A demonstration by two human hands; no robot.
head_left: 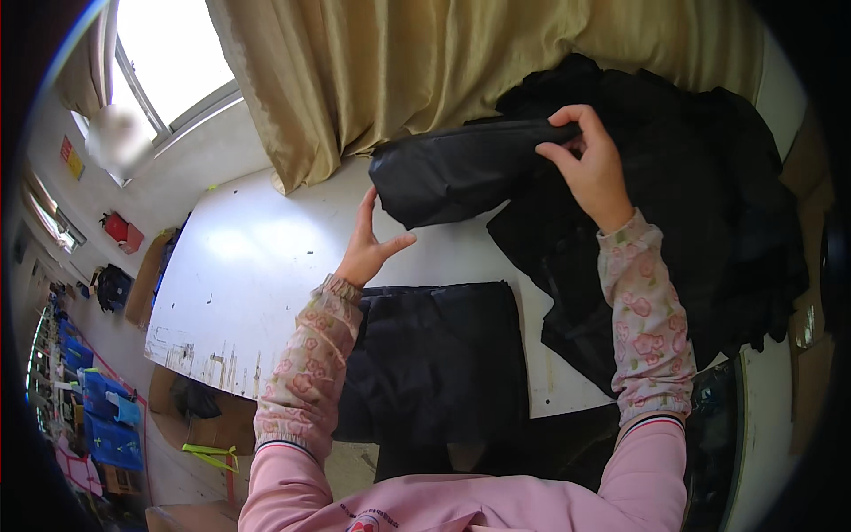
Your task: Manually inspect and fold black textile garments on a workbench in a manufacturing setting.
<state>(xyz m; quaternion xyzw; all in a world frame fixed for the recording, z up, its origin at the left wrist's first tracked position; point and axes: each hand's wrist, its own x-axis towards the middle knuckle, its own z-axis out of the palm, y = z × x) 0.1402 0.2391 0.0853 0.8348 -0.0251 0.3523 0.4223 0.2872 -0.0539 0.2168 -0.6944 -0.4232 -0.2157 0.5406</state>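
A folded black fabric piece (452,173) is held up above the far part of the white table. My right hand (589,164) pinches its right end between thumb and fingers. At its lower left edge is my left hand (377,244), thumb and fingers spread apart; the fingertips are at the cloth, and I cannot tell how firmly they touch. Nearer to me, a flat folded stack of black fabric (434,359) lies at the table's front edge, partly hanging over it. To the right, a large loose heap of black fabric (674,204) reaches under my right forearm.
The white table (239,257) has a worn, stained front edge. Gold curtains (399,62) hang behind it, beside a bright window (173,53). Cardboard boxes (208,412) stand below the table's left side, and blue bins (111,417) are farther left.
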